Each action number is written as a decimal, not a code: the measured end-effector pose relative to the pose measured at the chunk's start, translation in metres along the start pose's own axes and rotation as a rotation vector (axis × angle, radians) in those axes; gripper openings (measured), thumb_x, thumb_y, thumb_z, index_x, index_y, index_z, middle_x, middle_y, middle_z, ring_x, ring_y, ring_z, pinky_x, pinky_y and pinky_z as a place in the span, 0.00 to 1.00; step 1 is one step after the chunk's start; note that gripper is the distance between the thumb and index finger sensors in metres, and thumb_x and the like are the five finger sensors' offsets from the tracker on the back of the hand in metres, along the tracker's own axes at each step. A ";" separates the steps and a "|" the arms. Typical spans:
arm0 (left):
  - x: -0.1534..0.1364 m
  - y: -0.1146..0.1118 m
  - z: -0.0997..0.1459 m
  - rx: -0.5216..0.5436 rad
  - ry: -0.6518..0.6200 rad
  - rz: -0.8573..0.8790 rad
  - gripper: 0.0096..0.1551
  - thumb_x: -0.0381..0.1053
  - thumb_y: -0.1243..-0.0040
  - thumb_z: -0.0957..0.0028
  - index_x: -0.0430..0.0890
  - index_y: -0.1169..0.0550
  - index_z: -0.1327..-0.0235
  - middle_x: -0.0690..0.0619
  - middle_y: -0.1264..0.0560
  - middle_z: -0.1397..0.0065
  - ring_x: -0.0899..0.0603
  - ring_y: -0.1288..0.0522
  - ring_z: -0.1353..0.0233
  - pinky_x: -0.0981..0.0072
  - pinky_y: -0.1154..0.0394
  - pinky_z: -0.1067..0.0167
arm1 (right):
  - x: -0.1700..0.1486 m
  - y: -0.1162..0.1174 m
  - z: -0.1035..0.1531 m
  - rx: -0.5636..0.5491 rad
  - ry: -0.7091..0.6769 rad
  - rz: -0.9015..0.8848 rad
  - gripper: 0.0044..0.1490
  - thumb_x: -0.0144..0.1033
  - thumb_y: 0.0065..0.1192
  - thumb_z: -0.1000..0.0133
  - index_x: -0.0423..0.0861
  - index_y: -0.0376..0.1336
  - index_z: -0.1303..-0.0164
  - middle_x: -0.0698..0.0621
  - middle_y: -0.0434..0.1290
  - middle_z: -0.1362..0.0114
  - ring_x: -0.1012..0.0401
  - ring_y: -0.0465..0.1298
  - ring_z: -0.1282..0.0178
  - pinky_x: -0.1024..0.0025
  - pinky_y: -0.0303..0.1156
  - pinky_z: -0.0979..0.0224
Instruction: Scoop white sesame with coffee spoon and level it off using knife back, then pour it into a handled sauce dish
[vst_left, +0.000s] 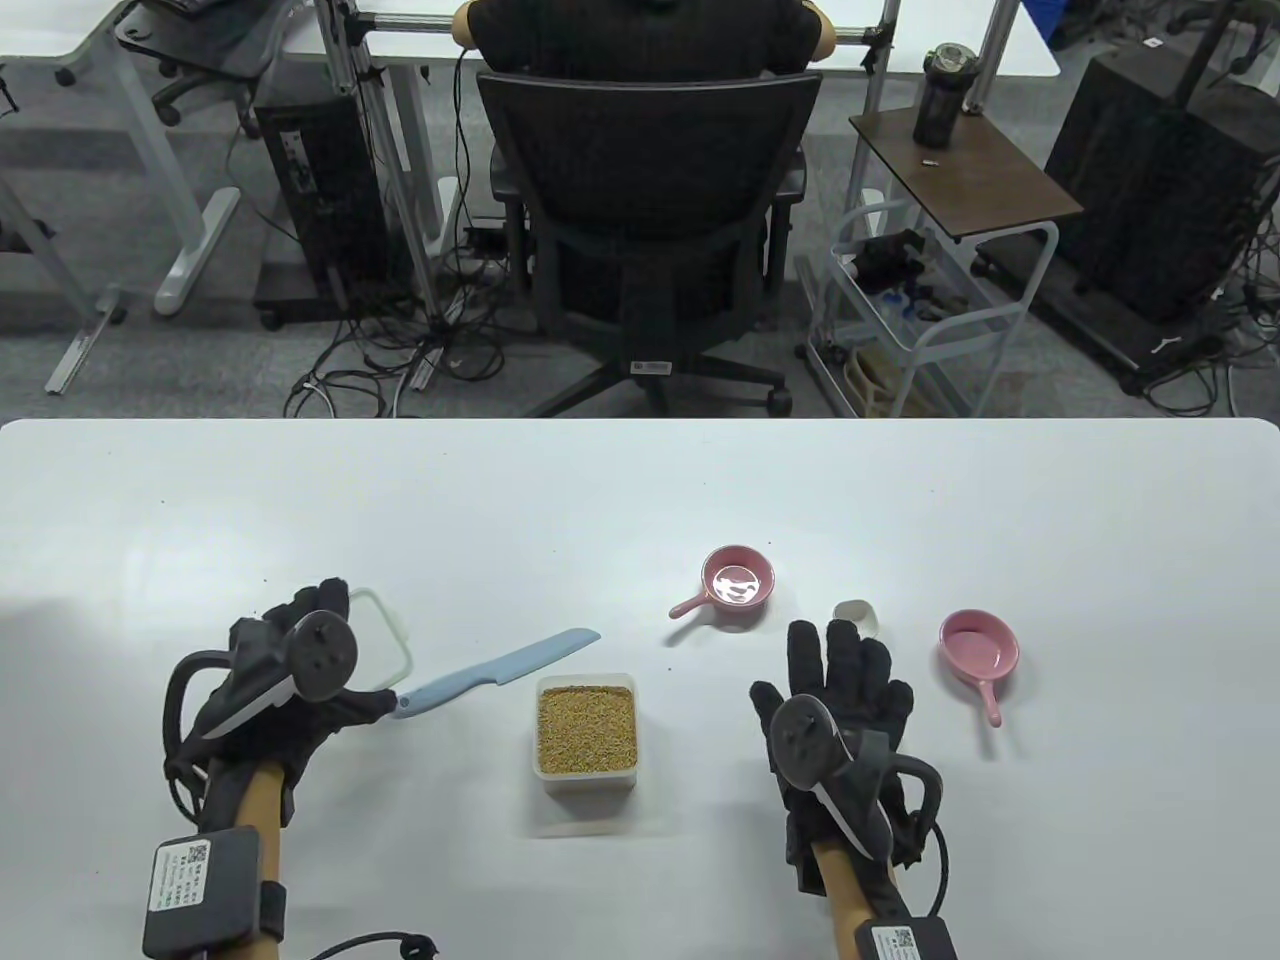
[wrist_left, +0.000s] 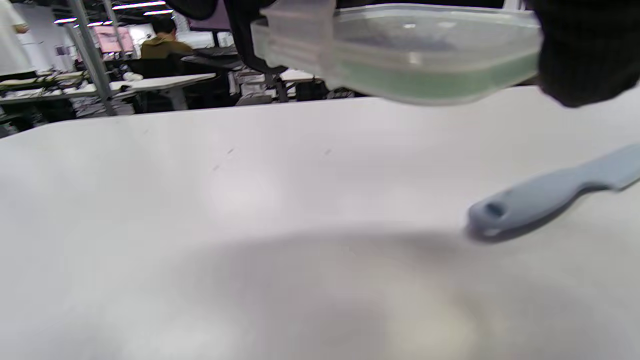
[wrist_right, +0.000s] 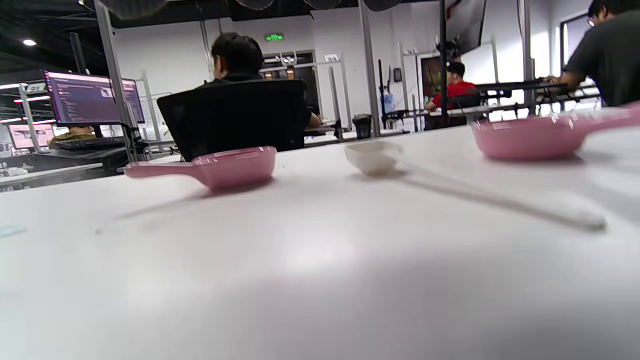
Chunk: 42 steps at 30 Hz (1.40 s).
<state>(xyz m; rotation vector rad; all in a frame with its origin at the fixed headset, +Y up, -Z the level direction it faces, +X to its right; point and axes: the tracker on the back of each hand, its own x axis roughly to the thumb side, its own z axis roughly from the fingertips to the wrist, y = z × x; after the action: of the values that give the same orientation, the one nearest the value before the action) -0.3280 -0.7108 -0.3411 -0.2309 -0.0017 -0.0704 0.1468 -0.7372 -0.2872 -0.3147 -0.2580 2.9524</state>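
My left hand (vst_left: 330, 605) grips a clear container lid (vst_left: 390, 625), which the left wrist view shows lifted off the table (wrist_left: 410, 55) with a gloved finger (wrist_left: 585, 50) on its edge. A light blue knife (vst_left: 505, 668) lies just right of that hand, its handle (wrist_left: 540, 200) toward it. The open tub of sesame (vst_left: 587, 730) stands at the front centre. My right hand (vst_left: 845, 665) is flat with straight fingers over the handle of the white spoon (vst_left: 856, 614) (wrist_right: 375, 157). One pink handled dish (vst_left: 738, 580) (wrist_right: 225, 167) sits left of the spoon and another (vst_left: 978, 648) (wrist_right: 530, 135) to its right.
The white table (vst_left: 300, 500) ends behind the dishes. Beyond it a person sits in a black office chair (vst_left: 650, 200), and a small cart (vst_left: 930, 300) stands to the right.
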 end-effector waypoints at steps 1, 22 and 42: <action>-0.006 -0.007 -0.001 -0.021 0.018 -0.001 0.76 0.83 0.37 0.57 0.46 0.55 0.08 0.44 0.48 0.06 0.32 0.38 0.09 0.31 0.48 0.19 | -0.003 0.004 0.001 0.009 0.008 -0.002 0.44 0.62 0.47 0.39 0.59 0.46 0.12 0.48 0.44 0.07 0.42 0.47 0.11 0.36 0.45 0.18; -0.027 -0.065 -0.008 -0.212 0.106 0.027 0.71 0.82 0.46 0.56 0.50 0.58 0.08 0.47 0.51 0.05 0.36 0.47 0.06 0.30 0.53 0.19 | -0.008 0.012 0.004 0.023 0.023 -0.039 0.46 0.64 0.47 0.39 0.59 0.45 0.11 0.48 0.44 0.07 0.45 0.45 0.10 0.36 0.44 0.19; 0.078 0.005 0.044 0.152 -0.054 0.122 0.62 0.81 0.60 0.45 0.52 0.64 0.09 0.50 0.62 0.04 0.33 0.63 0.08 0.29 0.61 0.22 | -0.006 0.016 0.009 0.075 -0.004 -0.075 0.46 0.64 0.46 0.39 0.58 0.43 0.11 0.47 0.43 0.07 0.43 0.44 0.11 0.35 0.44 0.20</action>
<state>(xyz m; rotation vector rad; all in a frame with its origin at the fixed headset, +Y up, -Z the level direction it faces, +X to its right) -0.2498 -0.7012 -0.2982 -0.0807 -0.0466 0.0572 0.1482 -0.7547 -0.2808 -0.2833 -0.1547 2.8805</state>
